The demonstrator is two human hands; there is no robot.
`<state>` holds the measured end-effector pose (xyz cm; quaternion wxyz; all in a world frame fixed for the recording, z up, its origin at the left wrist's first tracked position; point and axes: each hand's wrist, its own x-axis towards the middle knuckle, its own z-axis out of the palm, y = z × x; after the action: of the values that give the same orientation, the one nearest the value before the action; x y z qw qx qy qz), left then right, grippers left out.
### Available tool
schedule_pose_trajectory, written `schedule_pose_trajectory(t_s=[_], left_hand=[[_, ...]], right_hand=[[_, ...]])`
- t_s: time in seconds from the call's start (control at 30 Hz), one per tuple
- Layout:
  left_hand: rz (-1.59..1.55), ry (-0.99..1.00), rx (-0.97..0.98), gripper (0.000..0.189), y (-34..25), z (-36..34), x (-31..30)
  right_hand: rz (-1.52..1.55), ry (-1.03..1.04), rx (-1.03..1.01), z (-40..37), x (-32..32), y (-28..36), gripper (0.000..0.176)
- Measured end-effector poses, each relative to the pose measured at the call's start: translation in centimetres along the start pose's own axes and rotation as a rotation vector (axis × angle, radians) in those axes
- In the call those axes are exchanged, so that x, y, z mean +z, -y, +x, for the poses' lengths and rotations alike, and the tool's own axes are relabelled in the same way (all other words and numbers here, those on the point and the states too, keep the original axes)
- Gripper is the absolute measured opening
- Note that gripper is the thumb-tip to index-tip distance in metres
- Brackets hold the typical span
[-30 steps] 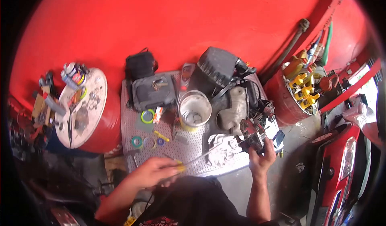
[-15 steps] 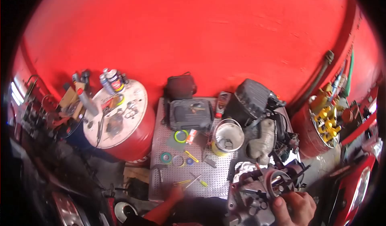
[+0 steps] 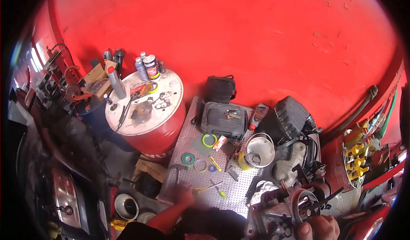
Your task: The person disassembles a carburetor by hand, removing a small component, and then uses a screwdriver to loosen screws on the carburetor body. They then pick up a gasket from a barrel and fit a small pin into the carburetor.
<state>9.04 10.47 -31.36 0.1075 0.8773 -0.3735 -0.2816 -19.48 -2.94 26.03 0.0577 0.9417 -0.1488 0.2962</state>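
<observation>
My right hand point(image 3: 321, 229) is closed around the rim of a grey metal part with a round bore, which looks like a throttle body point(image 3: 273, 216), at the lower right. Its thumb lies on the near side of the bore. My left hand point(image 3: 186, 195) is over the near left of the perforated metal table point(image 3: 171, 184), smeared by motion, so its fingers do not show clearly. Just to its right lie a yellow-handled tool point(image 3: 199, 189) and a small screwdriver with a yellow-green handle point(image 3: 222, 193). A hammer-like tool point(image 3: 178, 170) lies just beyond this hand.
Tape rolls point(image 3: 188, 159), a yellow cutter point(image 3: 215, 163), a white bucket point(image 3: 260, 151) and a black case point(image 3: 224, 119) are on the table. A black plastic housing point(image 3: 287, 119) stands behind. Red drums point(image 3: 164, 133) flank the table; a car headlight point(image 3: 67, 199) is at left.
The view has swung left, so the table and drums sit further right. My left hand has moved left and away from me over the table. My right hand keeps its grip on the throttle body.
</observation>
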Motion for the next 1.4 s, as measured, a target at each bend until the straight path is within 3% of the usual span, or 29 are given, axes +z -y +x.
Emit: schedule_pose_trajectory(t_s=[0.2,0.3,0.4,0.5,0.7,0.97,1.1,1.4], left_hand=[[-0.061,-0.217,0.065,0.051,1.1,-3.9,-0.4],[-0.006,-0.195,0.061,0.044,2.4,-4.9,1.6],[-0.052,0.161,0.078,0.041,5.0,-5.2,3.3],[-0.109,0.208,0.065,0.04,6.2,-5.1,5.1],[-0.349,0.052,0.043,0.039,2.0,-6.5,-2.0],[-0.488,0.075,0.209,0.03,-3.3,-4.3,-12.3],[-0.511,0.133,0.257,0.028,-3.4,-3.5,-16.3],[-0.434,0.211,0.294,0.026,1.7,-1.4,-16.6]], right_hand=[[0.049,-0.039,-0.036,-0.1,0.2,-1.6,0.05],[0.06,-0.069,-0.044,-0.2,0.6,-2.3,0.048],[0.052,-0.118,-0.073,-0.2,1.3,-2.8,0.047],[0.053,-0.102,-0.079,0.4,1.5,-2.6,0.046],[0.049,-0.087,-0.076,2.3,2.6,-1.1,0.045],[-0.035,-0.074,-0.035,5.5,5.0,3.3,0.042],[-0.062,-0.044,-0.032,7.4,6.4,5.5,0.038],[-0.033,0.082,0.019,11.2,8.3,10.0,0.042]])
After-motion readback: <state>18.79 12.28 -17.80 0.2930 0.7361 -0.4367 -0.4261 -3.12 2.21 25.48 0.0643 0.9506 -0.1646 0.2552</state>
